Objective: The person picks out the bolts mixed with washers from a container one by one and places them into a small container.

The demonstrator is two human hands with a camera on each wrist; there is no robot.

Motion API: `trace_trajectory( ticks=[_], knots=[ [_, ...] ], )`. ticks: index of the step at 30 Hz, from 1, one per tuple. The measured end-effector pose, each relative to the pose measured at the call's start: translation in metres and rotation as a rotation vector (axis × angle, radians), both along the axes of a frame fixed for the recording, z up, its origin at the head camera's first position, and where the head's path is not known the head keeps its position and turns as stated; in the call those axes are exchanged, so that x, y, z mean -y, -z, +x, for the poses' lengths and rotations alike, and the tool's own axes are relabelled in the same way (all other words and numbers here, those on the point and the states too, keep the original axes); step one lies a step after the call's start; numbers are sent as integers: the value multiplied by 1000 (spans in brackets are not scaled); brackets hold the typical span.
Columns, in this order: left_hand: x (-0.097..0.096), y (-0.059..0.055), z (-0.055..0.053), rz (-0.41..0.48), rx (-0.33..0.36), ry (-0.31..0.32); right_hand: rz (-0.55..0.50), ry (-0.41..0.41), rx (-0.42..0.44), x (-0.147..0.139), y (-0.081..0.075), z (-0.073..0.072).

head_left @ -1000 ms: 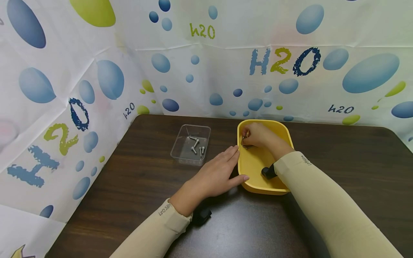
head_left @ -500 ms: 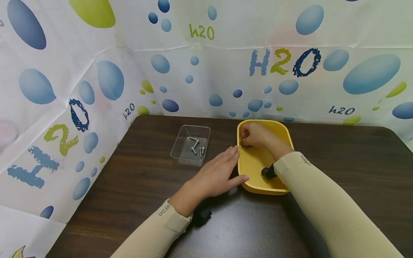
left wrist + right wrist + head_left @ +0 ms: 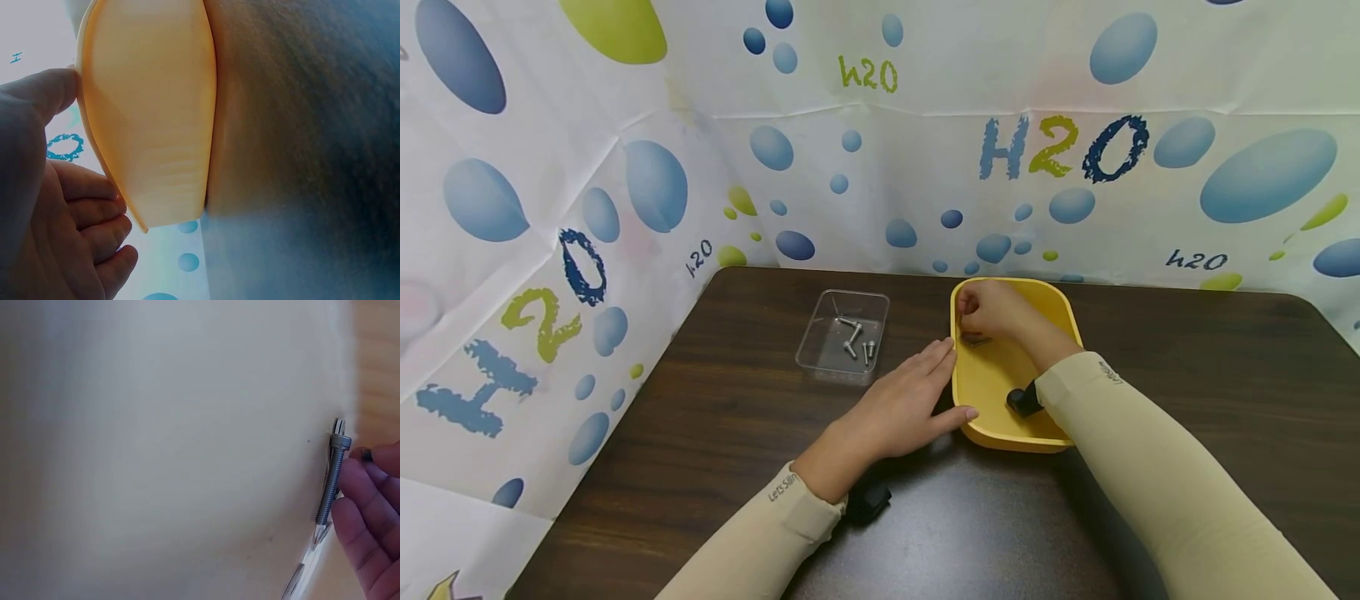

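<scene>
My right hand (image 3: 992, 308) reaches into the far left part of a yellow bin (image 3: 992, 400). In the right wrist view its thumb and finger pinch a small dark metal piece (image 3: 367, 454), mostly hidden by the fingertips. Right beside those fingers a socket-head bolt (image 3: 332, 481) lies in the bin, with more shiny metal parts (image 3: 294, 581) along the edge. My left hand (image 3: 902, 408) rests against the bin's left side, fingers extended. Its thumb and fingertips touch the rim (image 3: 85, 119) in the left wrist view.
A clear plastic box (image 3: 808, 360) stands left of the bin, holding several silver bolts (image 3: 853, 337). Both stand on a dark wood-grain table (image 3: 737, 375). A white printed sheet (image 3: 925, 150) hangs behind the table and along its left side.
My right hand has shifted slightly toward the far left corner of the bin, uncovering more of the metal parts below it. The left hand and the clear box have not moved.
</scene>
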State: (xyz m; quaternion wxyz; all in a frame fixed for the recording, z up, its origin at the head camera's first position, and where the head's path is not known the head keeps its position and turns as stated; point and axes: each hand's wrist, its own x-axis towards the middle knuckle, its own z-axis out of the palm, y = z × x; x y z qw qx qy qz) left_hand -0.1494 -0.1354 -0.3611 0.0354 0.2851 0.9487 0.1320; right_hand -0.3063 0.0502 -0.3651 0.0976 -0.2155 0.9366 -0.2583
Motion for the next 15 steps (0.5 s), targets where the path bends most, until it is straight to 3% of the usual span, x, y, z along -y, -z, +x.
trace_trajectory(
  ticks=[15],
  knots=[
    [0,-2,0,9,13,-4,-90,84,158,-3,-20,5]
  ],
)
